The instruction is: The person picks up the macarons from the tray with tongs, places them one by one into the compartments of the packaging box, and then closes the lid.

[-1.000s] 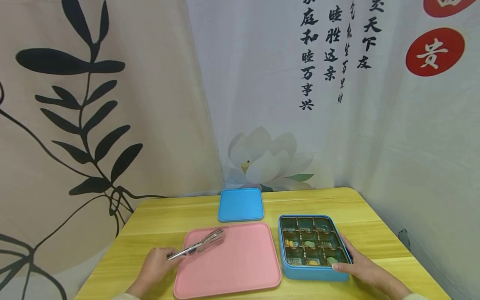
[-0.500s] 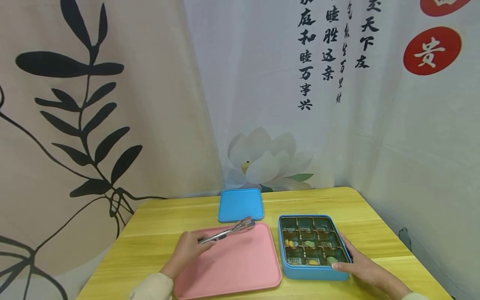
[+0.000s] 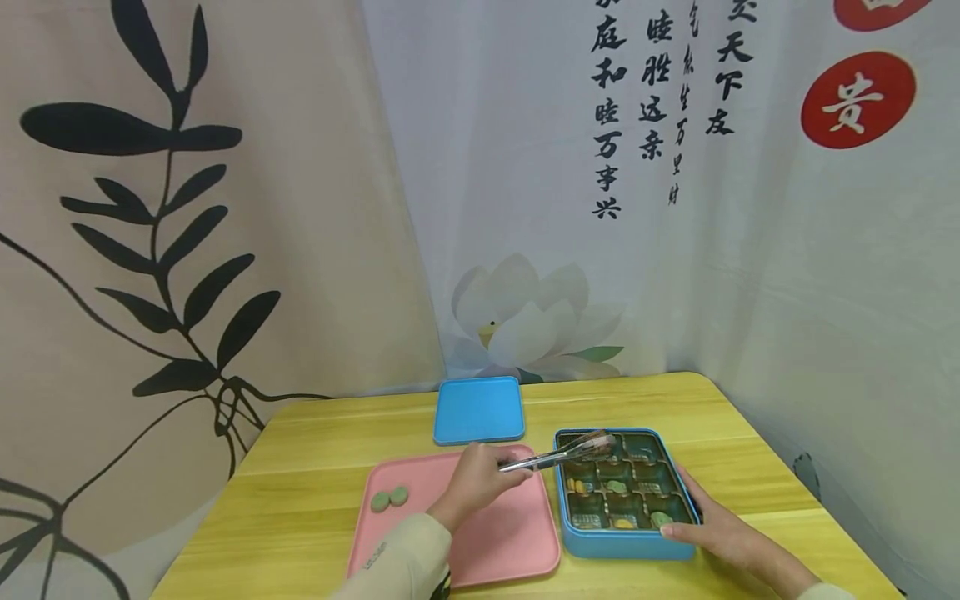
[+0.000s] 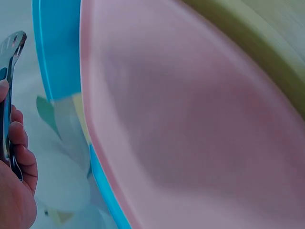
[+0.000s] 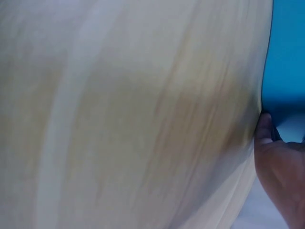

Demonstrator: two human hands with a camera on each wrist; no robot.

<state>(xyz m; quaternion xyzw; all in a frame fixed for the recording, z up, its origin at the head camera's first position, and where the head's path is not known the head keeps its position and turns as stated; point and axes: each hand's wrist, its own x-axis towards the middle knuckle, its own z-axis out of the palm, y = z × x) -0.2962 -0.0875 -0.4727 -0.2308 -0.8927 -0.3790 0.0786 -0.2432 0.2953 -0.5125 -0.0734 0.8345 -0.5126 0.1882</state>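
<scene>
My left hand [image 3: 472, 482] grips metal food tongs [image 3: 551, 458] above the pink tray's right edge. Their slotted tips reach over the back-left compartments of a blue box [image 3: 626, 546]; whether anything is between them I cannot tell. The left wrist view shows curled fingers around the tongs [image 4: 10, 90]. Green and yellow round pieces lie in some of the box's dark compartments. At the box's front right corner, my right hand [image 3: 720, 529] holds on, thumb on the front rim, fingers along the side, partly hidden. Two green round pieces [image 3: 380, 502] lie on the pink tray [image 3: 510, 558].
Behind the pink tray, a flat blue tray or lid [image 3: 480, 410] lies on the yellow wood-grain table [image 3: 300, 467]. A printed cloth backdrop [image 3: 322, 208] hangs behind the table and along its sides.
My left hand has carried the tongs rightward from the pink tray's left side to over the box. Two green pieces now show on the tray. The right hand and box stay put.
</scene>
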